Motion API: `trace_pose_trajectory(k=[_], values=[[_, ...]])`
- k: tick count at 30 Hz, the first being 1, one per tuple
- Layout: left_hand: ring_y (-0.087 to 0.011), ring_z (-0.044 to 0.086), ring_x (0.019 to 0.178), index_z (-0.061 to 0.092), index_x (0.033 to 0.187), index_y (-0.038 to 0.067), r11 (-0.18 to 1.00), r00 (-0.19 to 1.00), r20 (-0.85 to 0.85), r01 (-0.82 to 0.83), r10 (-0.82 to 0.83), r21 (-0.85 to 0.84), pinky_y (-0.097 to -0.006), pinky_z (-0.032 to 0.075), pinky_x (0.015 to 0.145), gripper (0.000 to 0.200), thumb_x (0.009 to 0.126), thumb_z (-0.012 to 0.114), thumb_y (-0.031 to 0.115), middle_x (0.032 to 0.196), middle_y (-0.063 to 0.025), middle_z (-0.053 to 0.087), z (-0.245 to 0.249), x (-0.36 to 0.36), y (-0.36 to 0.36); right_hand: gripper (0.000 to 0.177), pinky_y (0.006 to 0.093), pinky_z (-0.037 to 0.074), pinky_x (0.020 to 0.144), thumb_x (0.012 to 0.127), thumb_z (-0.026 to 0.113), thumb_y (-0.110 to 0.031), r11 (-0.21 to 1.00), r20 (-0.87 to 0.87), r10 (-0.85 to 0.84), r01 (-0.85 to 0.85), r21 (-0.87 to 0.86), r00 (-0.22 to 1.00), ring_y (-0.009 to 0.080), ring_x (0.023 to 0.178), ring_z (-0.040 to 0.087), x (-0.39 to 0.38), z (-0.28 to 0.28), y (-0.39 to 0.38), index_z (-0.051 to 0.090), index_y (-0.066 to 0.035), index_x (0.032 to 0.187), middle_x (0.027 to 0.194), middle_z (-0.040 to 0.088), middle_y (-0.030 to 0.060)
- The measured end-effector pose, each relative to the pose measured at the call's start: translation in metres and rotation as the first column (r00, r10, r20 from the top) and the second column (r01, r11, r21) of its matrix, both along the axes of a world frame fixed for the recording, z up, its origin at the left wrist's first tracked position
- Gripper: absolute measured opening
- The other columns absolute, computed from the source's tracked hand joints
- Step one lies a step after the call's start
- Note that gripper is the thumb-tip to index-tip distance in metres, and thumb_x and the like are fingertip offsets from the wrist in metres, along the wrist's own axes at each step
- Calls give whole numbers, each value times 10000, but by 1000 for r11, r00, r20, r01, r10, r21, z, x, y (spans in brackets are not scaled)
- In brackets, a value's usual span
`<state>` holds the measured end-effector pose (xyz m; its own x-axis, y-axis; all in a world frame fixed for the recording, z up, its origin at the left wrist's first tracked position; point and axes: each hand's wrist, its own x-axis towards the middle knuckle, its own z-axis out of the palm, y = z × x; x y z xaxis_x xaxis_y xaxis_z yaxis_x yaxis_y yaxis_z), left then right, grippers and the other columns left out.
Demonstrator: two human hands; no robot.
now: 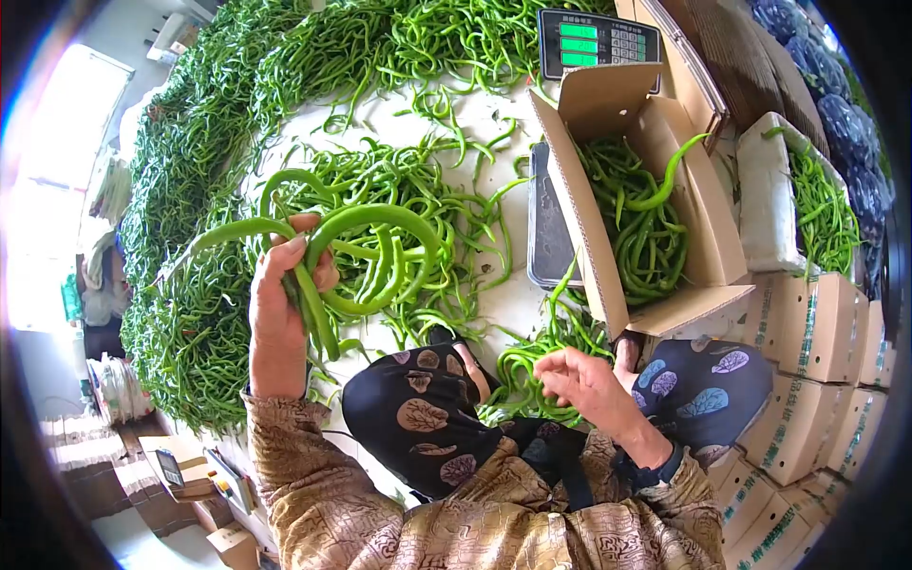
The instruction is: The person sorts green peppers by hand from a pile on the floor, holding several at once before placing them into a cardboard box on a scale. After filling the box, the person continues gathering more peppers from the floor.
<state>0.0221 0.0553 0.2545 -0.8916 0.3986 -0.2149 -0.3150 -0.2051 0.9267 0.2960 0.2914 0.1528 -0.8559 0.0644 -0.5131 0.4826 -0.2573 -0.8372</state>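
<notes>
Green long peppers (375,249) curl in a bunch gripped tight by the left hand (278,318), held above the heap (190,313) on the floor. Right hand (587,378) curls over loose peppers (528,366) between the knees; whether it grips them is unclear. They seem light, bendy and snappable, so take them gathered, mid-length. Cardboard box (608,100) stands beside.

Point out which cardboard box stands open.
The cardboard box on the scale, flaps up, green peppers inside; the stacked boxes at right are shut.

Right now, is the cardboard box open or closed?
Open: the cardboard box has its flaps spread, and green peppers show inside.
</notes>
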Motion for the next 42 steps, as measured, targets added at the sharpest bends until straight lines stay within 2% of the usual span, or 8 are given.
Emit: trace_pose_trajectory(k=[3, 5, 8, 14, 20, 21, 25, 42], values=[[-148, 504, 606, 567, 1146, -16, 1000, 1000, -8, 24, -24, -15, -266, 404, 537, 352, 836, 599, 149, 792, -118, 578, 25, 16, 8, 367, 242, 490, 773, 932, 633, -213, 999, -50, 14, -13, 32, 999, 102, 907, 616, -27, 34, 11, 554, -3, 1222, 1003, 650, 55], [-148, 498, 599, 567, 1147, -14, 998, 998, -3, 60, -60, 18, -264, 402, 534, 355, 836, 598, 154, 782, -119, 575, 40, 28, 12, 513, 310, 481, 868, 903, 671, -255, 975, -447, -47, 139, 176, 893, 183, 1108, 564, -47, 39, 14, 477, -13, 1311, 1219, 575, 122], [-147, 480, 563, 568, 1148, -14, 990, 994, 2, 108, -108, 89, -260, 393, 513, 362, 834, 595, 166, 742, -121, 568, 60, 46, 18, 661, 381, 438, 968, 865, 715, -296, 864, -566, 62, 240, 443, 822, 257, 1274, 457, -79, 52, 27, 396, -30, 1379, 1377, 465, 156], [-148, 474, 530, 571, 1152, -13, 968, 985, 41, 156, -167, 199, -264, 363, 464, 381, 830, 601, 188, 724, -130, 585, 69, 73, 26, 669, 372, 388, 1033, 863, 724, -268, 996, -566, -79, 42, -79, 821, 264, 1315, 428, -108, 37, 19, 382, -53, 1397, 1395, 458, 137], [-151, 470, 527, 553, 1167, 10, 932, 967, 163, 133, -197, 336, -271, 344, 483, 376, 843, 603, 193, 702, -95, 567, 53, 94, 37, 313, 278, 469, 902, 947, 624, -201, 979, -497, -37, -68, -192, 867, 98, 1039, 573, -96, 29, 13, 579, -57, 1221, 1106, 602, 16], [-147, 468, 538, 551, 1171, 14, 917, 962, 187, 115, -199, 383, -269, 345, 489, 377, 844, 606, 194, 710, -91, 568, 49, 96, 38, 201, 204, 474, 702, 958, 602, -171, 950, -434, -175, 37, -309, 884, 57, 772, 571, -90, 39, 7, 638, -49, 1114, 891, 607, -16], [-127, 430, 592, 530, 1213, 50, 871, 929, 318, 9, -188, 491, -256, 352, 522, 398, 862, 611, 219, 751, -73, 572, 26, 110, 42, 146, 184, 321, 472, 955, 611, -166, 790, -235, -373, 174, -588, 898, 51, 529, 400, -69, 60, 31, 623, -28, 1002, 737, 578, 15], [-110, 469, 697, 508, 1043, -64, 651, 896, 443, -318, -32, 690, -255, 406, 603, 322, 974, 535, 249, 903, -88, 536, -11, 150, 35, 242, 159, 323, 417, 982, 567, -233, 839, -191, -420, 299, -455, 887, 11, 494, 404, 0, 91, 110, 614, -3, 1041, 792, 600, 24]])
